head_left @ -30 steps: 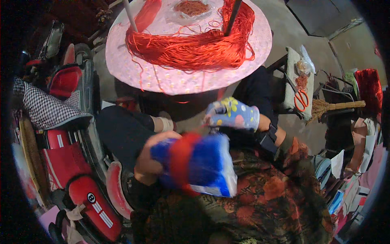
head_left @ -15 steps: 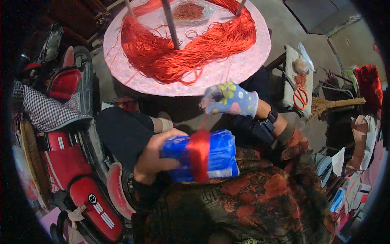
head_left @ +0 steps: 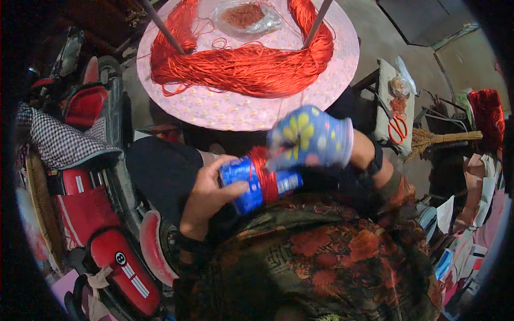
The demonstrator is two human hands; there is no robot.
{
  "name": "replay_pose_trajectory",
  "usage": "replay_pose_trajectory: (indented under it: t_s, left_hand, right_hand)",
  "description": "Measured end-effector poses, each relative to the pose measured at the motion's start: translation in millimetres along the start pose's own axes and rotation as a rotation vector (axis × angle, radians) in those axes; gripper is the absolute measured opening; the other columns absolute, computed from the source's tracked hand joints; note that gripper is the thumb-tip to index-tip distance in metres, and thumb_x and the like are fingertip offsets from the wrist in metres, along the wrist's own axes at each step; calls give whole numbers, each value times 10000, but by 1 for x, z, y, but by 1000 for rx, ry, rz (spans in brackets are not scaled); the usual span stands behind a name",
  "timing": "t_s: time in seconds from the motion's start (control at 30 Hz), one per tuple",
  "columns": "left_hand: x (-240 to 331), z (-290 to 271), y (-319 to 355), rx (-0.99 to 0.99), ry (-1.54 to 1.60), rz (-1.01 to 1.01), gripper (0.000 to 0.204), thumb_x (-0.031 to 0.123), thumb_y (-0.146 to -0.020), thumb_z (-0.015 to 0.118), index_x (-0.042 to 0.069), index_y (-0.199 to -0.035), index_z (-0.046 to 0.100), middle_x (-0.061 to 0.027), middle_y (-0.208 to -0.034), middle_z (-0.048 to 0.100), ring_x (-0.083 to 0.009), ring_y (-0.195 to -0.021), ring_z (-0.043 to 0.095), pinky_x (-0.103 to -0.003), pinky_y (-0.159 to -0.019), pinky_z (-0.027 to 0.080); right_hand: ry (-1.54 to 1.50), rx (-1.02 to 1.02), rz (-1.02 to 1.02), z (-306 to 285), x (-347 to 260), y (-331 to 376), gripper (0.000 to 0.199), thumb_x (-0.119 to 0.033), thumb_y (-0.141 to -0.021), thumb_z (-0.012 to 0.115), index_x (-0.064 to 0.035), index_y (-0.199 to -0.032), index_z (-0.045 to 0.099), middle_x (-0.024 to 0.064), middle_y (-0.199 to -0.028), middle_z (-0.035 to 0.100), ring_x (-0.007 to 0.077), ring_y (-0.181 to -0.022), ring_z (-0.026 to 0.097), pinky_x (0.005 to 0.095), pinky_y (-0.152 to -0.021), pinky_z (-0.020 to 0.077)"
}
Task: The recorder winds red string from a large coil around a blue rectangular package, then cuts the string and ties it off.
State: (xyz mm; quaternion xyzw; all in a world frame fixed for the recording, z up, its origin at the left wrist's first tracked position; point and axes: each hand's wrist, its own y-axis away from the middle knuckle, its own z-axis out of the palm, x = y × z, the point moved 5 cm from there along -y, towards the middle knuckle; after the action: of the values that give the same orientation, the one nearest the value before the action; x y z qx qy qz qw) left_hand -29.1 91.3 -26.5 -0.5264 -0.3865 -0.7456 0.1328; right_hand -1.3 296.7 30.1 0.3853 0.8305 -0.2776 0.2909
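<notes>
My bare left hand [head_left: 209,193] is closed round the left end of a blue plastic-wrapped packet [head_left: 247,197], its thumb on the near face. A thick band of red cord [head_left: 262,170] is wound round the packet's middle. Just above the band is my right hand [head_left: 310,138], in a blue flowered glove, its fingers curled in a pinch at the cord; the fingertips are blurred. Beyond, a large hank of red cord [head_left: 246,72] lies looped around upright rods [head_left: 317,25] on a round pink-covered table [head_left: 214,115].
On the table is a clear bag [head_left: 249,18] of reddish strands. To the right, orange-handled scissors [head_left: 397,130] lie on a padded bench [head_left: 386,80], near a straw broom [head_left: 439,137]. A red scooter-like vehicle [head_left: 126,273] stands close on my left.
The packet has tilted and shifted slightly up and left. My gloved right hand has come nearer, down to the cord band. The hank and rods on the table have turned round.
</notes>
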Motion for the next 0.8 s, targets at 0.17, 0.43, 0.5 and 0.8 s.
replay_pose_trajectory:
  t_s: [0.17, 0.43, 0.5, 0.8]
  left_hand:
    - [-2, -4, 19, -284, 267, 88, 750, 404, -651, 771, -24, -1218, 528, -93, -1111, 612, -182, -1017, 595, -322, -925, 461]
    - [4, -14, 0, 339, 586, 195, 486, 266, -867, 639, 4, -1250, 496, -115, -1108, 613, -197, -983, 604, -353, -852, 502]
    - [-6, -23, -8, 294, 115, 159, 430, 212, -852, 657, 5, -1210, 540, -82, -1070, 620, -144, -937, 604, -313, -816, 504]
    - [5, -1, 15, -375, 364, 105, 540, 253, -757, 758, 9, -1186, 539, -65, -1083, 602, -158, -987, 581, -318, -886, 468]
  right_hand:
    - [-391, 136, 373, 15, 69, 26, 206, -224, -865, 676, -52, -977, 662, 68, -877, 676, 154, -824, 641, 313, -753, 503]
    - [82, -146, 222, 66, 1, 28, 190, -257, -896, 584, -79, -880, 650, 122, -812, 668, 324, -766, 652, 388, -682, 522]
    - [179, -215, 135, 52, -15, 24, 185, -270, -876, 597, -93, -838, 639, 123, -763, 651, 337, -721, 639, 402, -637, 512]
    - [-323, 161, 431, 5, 59, 27, 214, -268, -892, 635, -63, -938, 677, 98, -903, 702, 199, -821, 682, 323, -733, 529]
